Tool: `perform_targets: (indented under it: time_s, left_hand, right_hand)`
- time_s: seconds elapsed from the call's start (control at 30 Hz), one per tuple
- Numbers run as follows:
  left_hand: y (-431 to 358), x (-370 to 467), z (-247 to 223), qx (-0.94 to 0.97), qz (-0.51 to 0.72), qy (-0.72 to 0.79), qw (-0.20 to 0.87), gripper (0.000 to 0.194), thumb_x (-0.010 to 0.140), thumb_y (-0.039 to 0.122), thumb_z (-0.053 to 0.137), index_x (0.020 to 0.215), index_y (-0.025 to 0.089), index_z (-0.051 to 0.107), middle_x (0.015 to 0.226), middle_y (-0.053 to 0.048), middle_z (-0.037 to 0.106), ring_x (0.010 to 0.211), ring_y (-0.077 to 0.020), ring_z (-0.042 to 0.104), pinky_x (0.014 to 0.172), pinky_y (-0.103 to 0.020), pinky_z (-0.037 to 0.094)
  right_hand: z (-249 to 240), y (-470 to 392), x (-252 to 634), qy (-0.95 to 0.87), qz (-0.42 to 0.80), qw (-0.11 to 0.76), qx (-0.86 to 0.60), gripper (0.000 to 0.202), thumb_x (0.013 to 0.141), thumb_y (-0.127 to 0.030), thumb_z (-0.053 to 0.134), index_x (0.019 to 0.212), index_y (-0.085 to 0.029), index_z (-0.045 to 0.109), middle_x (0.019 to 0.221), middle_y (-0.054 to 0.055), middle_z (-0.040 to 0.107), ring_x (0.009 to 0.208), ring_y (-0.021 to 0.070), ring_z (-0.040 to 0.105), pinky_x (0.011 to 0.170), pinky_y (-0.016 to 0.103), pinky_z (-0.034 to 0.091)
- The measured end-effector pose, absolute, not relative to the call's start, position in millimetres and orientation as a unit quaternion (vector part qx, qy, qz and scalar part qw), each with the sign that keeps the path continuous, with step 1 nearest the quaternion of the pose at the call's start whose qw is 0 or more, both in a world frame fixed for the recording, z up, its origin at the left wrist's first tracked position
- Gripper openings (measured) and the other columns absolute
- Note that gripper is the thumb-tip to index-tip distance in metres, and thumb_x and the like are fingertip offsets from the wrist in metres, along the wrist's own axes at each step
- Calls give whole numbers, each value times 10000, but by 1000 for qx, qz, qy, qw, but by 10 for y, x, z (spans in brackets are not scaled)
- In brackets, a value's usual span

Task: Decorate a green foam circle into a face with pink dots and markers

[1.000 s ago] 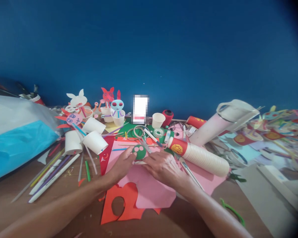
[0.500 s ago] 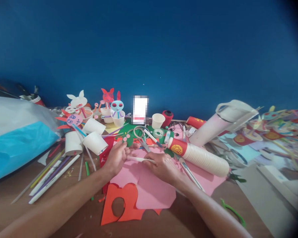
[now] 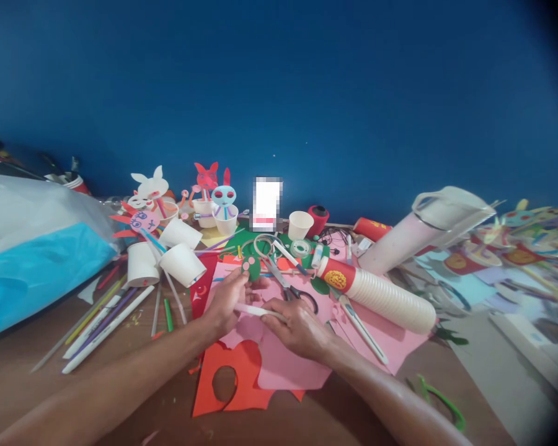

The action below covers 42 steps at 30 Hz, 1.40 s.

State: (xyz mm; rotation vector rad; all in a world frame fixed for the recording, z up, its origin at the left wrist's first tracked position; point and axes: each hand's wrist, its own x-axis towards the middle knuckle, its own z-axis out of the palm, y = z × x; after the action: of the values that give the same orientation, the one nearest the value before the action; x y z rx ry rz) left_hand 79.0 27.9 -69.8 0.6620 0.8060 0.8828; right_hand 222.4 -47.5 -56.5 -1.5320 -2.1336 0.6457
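Observation:
My left hand (image 3: 230, 298) is closed, its thumb and fingertips pinching a small green paper cutout (image 3: 250, 269) with pink dots on it. In my right hand (image 3: 302, 327) is a slim white pen-like stick (image 3: 255, 310). The stick points left, and its tip reaches my left hand. Both hands are over pink paper (image 3: 292, 365). Scissors with black handles (image 3: 302, 297) lie just beyond my right hand, partly hidden by it. Beneath the pink sheet is orange paper (image 3: 248, 396) with a round hole cut in it.
A stack of paper cups (image 3: 390, 300) and a white cutter knife (image 3: 365, 331) lie to the right, near a tilted pitcher (image 3: 400, 241). White cups (image 3: 183, 265), paper animal figures (image 3: 223, 197) and markers (image 3: 106, 331) are to the left. A lit phone screen (image 3: 266, 201) stands by the blue wall.
My right hand has moved slightly down, uncovering the scissors' black handles. The white stick has shifted lower and to the left. The view has turned a little, moving the scene slightly right.

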Motion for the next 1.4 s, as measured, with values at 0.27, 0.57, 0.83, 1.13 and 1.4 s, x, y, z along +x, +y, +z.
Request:
perform_targets:
  time_s: [0.27,0.57,0.83,1.13,1.4]
  left_hand:
    - [280,770,-760,311,388,369,785,97,745,230,538,811,171,497,694,-38,662,662,-167,636,588,-257,443]
    - [618,680,-601,387,519,388,656,208,685,289,604,854,183,547,743,6,633,717,-147,627,554,-217,437]
    - [663,629,-700,417,483,429,639,178,647,305,639,731,168,563,673,22,615,481,-76,537,500,-207,424]
    - [619,635,-672,437,437,435,655,175,666,315,622,709,156,563,649,-13,641,487,-104,563,445,-192,381]
    - [483,685,-580,474,344,422,692,132,680,267,613,703,140,642,700,-53,665,633,-153,608,542,-233,445]
  right_hand:
    - [-651,-489,2147,-786,218,219,-536,183,868,-236,398,797,-173,554,619,2,581,534,110,516,510,201,292]
    - [-714,-272,2333,-788,93,262,-550,211,881,-270,406,892,-183,598,843,56,619,764,152,563,665,232,367]
    - [-739,-208,2488,-753,-30,171,-634,183,836,-249,450,830,-188,622,796,59,604,773,182,546,721,280,347]
    - [-707,-325,2334,-784,54,135,-603,216,824,-316,473,762,-191,638,735,52,648,677,165,575,616,260,338]
    - [-668,-175,2490,-636,255,399,-609,212,840,-299,455,847,-191,636,754,20,636,687,142,567,633,234,406]
